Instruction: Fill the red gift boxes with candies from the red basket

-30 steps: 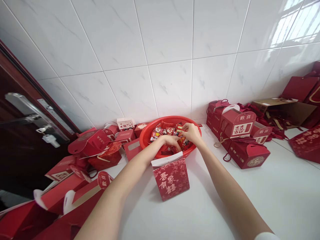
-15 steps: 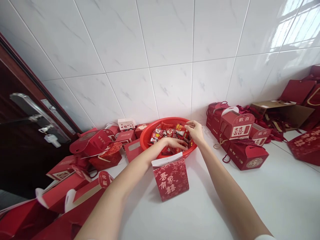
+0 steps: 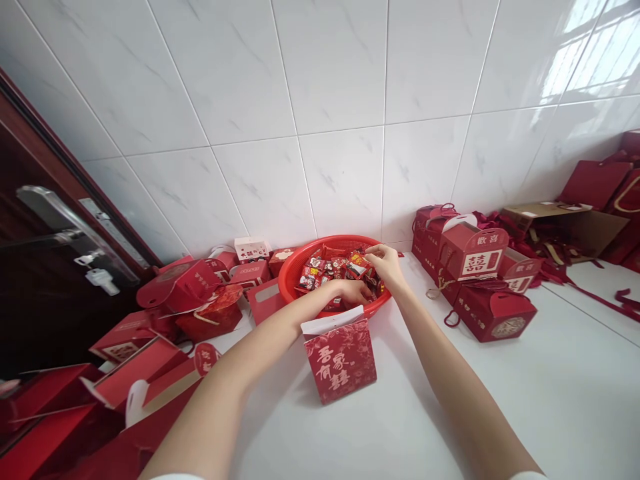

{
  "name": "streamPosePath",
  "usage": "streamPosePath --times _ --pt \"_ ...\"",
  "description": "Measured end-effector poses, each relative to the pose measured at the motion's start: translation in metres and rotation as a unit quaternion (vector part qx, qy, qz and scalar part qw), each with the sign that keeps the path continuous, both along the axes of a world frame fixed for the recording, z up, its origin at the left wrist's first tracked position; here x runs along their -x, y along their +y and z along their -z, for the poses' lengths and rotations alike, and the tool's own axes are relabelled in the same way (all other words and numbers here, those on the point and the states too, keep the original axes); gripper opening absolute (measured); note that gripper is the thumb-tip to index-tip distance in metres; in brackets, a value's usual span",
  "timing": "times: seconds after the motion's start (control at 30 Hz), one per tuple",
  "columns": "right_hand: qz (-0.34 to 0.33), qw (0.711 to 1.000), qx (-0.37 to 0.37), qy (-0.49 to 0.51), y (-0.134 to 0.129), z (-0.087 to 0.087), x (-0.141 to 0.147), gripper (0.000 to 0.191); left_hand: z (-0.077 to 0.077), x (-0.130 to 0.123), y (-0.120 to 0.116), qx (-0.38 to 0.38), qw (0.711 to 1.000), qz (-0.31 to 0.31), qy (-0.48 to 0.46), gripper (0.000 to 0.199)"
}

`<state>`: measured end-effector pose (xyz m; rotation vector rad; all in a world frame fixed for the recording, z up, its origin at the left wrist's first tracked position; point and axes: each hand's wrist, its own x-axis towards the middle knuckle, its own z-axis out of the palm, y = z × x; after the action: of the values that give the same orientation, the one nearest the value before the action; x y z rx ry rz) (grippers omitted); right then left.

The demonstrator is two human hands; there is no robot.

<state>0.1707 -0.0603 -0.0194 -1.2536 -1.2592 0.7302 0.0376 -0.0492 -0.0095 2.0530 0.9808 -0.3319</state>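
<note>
A red plastic basket (image 3: 286, 283) stands against the wall, holding several small wrapped candies (image 3: 315, 272). My left hand (image 3: 354, 292) reaches over its near side, fingers bent down and together among the candies; what they grip is hidden. At the basket's right side, my right hand (image 3: 387, 264) pinches the edge of a red and yellow candy packet (image 3: 357, 265), which sits tilted on the pile. Just in front of the basket, between my forearms, a red gift box (image 3: 341, 360) with pale characters stands upright, its white-lined top flap raised.
Several red gift boxes (image 3: 180, 287) crowd the left side near a dark door (image 3: 40, 287) with keys in its lock. More red boxes (image 3: 473, 250) are stacked on the right, beside an open cardboard box (image 3: 595, 227). Dark red ribbon (image 3: 607, 300) trails over the white table (image 3: 560, 387).
My left fingers have bent down into the candies. My right hand has shifted slightly left, and the packet has tilted. The red item at the far right has gone; boxes at the lower left have shifted.
</note>
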Motion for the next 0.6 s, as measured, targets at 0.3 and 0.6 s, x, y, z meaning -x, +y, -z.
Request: streamPosePath --times 0.3,0.6 --pt "-0.022 1.000 -0.009 0.017 -0.002 -0.004 0.000 0.013 -0.019 0.016 0.004 0.049 0.999 0.001 -0.001 0.025" --pt "-0.094 0.993 0.031 0.062 -0.009 -0.013 0.004 0.015 -0.036 0.052 -0.002 0.025 0.926 -0.222 -0.305 0.043"
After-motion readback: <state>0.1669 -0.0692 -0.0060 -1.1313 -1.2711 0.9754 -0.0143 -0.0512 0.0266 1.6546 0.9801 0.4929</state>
